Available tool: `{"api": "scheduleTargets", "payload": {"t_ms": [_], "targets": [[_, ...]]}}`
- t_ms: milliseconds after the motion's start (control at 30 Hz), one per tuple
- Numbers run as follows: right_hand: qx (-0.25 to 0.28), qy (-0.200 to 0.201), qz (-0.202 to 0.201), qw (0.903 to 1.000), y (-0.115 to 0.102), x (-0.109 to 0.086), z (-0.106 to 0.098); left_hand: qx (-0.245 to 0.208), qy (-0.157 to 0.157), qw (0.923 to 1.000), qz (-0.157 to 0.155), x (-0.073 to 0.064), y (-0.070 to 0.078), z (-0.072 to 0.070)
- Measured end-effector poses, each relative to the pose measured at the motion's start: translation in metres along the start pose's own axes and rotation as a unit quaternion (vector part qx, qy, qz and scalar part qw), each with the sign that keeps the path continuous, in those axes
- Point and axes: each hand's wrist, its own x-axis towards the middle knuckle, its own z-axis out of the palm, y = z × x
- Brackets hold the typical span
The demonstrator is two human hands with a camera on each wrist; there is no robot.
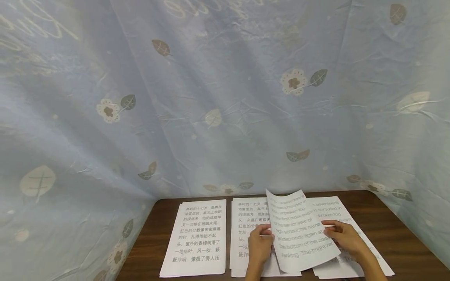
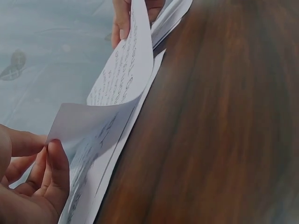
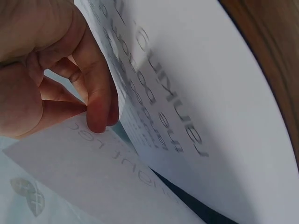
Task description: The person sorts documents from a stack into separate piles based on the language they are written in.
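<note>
Left hand (image 1: 261, 244) and right hand (image 1: 346, 238), thumbs and fingers closed in a pinch, hold opposite edges of a curling English-printed sheet (image 1: 299, 234) above the middle stack (image 1: 247, 212) and right stack (image 1: 367, 255) of pages on a wood-grain counter (image 1: 140, 253). Only the head view takes in the left stack (image 1: 198, 238), printed in Chinese.

The head view faces forward and down from well back, over the tabletop (image 1: 145, 253); each wrist view looks closely at the lifted sheet (image 1: 299, 234), which all share.
</note>
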Motion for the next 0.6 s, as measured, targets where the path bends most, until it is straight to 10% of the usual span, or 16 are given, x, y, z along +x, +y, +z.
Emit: {"api": "scheduleTargets", "payload": {"t_ms": [600], "targets": [[-0.034,-0.011,-0.011,0.9993,0.014,-0.011,-0.042,-0.011,-0.019,0.9998,0.001,-0.011,-0.002,0.038]]}}
